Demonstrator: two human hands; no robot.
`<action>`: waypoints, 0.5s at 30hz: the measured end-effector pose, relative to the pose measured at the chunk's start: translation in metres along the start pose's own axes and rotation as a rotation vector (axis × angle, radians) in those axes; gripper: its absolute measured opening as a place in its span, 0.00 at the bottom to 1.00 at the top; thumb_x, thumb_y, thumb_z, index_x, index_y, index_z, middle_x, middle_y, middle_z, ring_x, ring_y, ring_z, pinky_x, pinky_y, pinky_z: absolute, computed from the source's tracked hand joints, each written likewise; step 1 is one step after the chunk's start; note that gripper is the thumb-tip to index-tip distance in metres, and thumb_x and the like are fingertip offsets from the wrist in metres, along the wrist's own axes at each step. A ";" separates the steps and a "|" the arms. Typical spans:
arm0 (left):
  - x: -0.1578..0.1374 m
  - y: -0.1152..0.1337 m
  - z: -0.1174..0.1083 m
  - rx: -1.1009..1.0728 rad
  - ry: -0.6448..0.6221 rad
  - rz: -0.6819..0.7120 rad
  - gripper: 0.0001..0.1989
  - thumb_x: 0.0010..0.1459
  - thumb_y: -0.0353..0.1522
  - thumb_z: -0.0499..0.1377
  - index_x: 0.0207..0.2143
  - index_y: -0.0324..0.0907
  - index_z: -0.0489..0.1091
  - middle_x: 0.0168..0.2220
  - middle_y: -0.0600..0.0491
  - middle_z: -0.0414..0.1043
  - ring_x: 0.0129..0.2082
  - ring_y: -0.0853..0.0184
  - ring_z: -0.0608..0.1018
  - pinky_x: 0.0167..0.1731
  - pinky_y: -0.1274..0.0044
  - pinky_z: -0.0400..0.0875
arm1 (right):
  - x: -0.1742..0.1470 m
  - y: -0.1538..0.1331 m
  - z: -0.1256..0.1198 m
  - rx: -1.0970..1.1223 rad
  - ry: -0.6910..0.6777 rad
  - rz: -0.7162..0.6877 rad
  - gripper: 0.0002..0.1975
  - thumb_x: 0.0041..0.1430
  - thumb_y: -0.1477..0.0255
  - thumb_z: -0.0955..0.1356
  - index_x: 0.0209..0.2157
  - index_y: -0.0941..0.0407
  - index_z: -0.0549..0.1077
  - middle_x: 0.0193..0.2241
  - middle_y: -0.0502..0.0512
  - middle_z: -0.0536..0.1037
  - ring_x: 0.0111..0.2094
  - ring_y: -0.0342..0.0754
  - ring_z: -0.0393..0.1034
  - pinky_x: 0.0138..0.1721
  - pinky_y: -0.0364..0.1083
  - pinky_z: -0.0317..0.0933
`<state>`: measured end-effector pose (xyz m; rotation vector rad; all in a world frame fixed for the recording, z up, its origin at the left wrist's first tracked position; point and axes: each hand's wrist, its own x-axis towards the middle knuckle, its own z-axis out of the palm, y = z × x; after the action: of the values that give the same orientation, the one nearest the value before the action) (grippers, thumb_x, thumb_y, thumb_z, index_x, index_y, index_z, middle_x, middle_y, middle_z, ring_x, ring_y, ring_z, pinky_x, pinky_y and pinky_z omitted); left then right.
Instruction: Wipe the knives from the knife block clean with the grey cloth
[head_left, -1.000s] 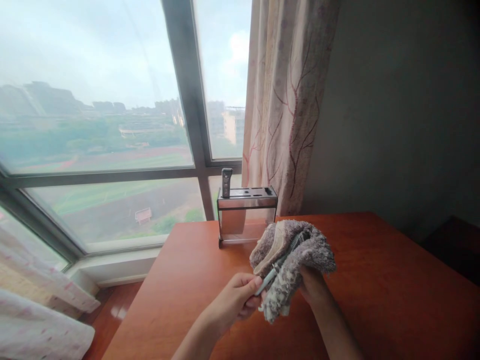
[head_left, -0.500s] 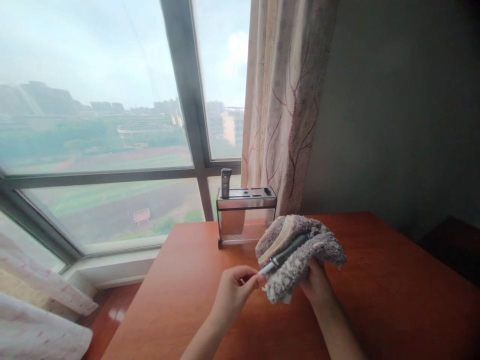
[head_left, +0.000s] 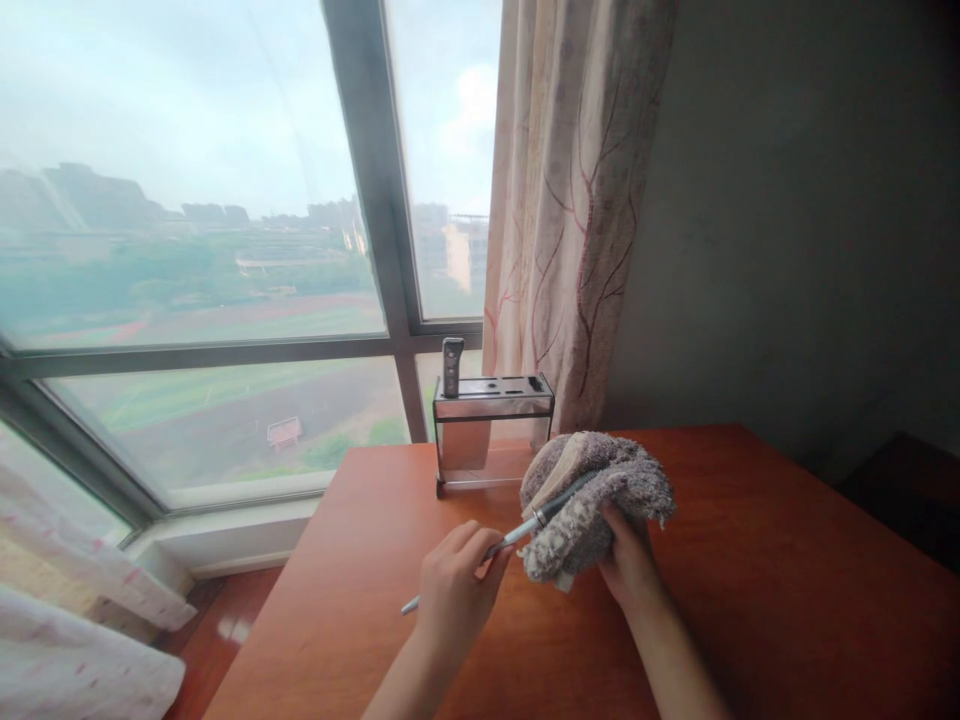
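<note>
My left hand pinches the metal rod of a sharpening steel between thumb and fingers. Its thin tip sticks out to the lower left, behind the hand. The dark handle end lies in the folds of a fluffy grey towel, mostly covered. From below and the right, my right hand is closed around the towel, its fingers largely hidden by the cloth. Both hands are above the table. Behind them stands a clear-sided knife block with one riveted dark handle upright in its left slot.
The reddish-brown wooden table reaches back towards a large window with a grey frame. A patterned curtain hangs behind the knife block. A pale curtain is at the lower left, and a dark wall at the right.
More of the steel's rod now shows, and its tip has come into view at the lower left. The towel has turned and folded further over the handle. My left hand has shifted slightly left.
</note>
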<state>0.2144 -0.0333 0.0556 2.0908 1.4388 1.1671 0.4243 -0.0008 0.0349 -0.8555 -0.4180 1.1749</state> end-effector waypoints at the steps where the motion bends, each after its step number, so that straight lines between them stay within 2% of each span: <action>1: 0.001 0.001 0.000 -0.055 -0.033 -0.018 0.11 0.58 0.38 0.56 0.26 0.43 0.72 0.24 0.52 0.68 0.25 0.68 0.68 0.26 0.79 0.59 | 0.000 0.000 -0.001 -0.014 0.004 -0.005 0.30 0.35 0.65 0.77 0.45 0.50 0.73 0.36 0.49 0.80 0.40 0.53 0.73 0.39 0.50 0.68; 7: 0.005 0.007 0.002 -0.412 -0.284 -0.235 0.23 0.58 0.46 0.53 0.20 0.39 0.69 0.15 0.55 0.63 0.17 0.73 0.63 0.18 0.80 0.53 | -0.001 0.001 -0.005 -0.027 0.003 -0.013 0.26 0.37 0.63 0.76 0.43 0.50 0.74 0.34 0.49 0.81 0.39 0.55 0.74 0.40 0.51 0.68; 9: 0.005 0.007 0.001 -0.536 -0.380 -0.336 0.25 0.56 0.50 0.53 0.21 0.38 0.69 0.13 0.56 0.61 0.14 0.74 0.59 0.15 0.81 0.50 | -0.001 0.002 -0.006 -0.001 -0.011 -0.002 0.24 0.36 0.63 0.76 0.40 0.49 0.75 0.35 0.49 0.81 0.41 0.55 0.73 0.41 0.52 0.67; 13: 0.002 0.007 -0.005 -0.779 -0.664 -0.515 0.28 0.54 0.54 0.51 0.25 0.37 0.70 0.11 0.61 0.57 0.10 0.77 0.51 0.12 0.80 0.41 | -0.001 0.008 -0.013 0.042 -0.071 0.054 0.20 0.35 0.62 0.76 0.35 0.48 0.76 0.35 0.49 0.81 0.42 0.56 0.72 0.43 0.55 0.66; 15: 0.000 0.008 -0.007 -0.853 -0.738 -0.567 0.28 0.55 0.54 0.50 0.27 0.37 0.70 0.10 0.62 0.55 0.09 0.77 0.49 0.11 0.81 0.40 | -0.001 0.010 -0.017 0.031 -0.111 0.104 0.19 0.35 0.59 0.76 0.33 0.48 0.76 0.34 0.50 0.81 0.42 0.57 0.73 0.43 0.57 0.66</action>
<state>0.2137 -0.0380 0.0656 1.1806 0.8432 0.5181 0.4298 -0.0067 0.0167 -0.7957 -0.4489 1.3255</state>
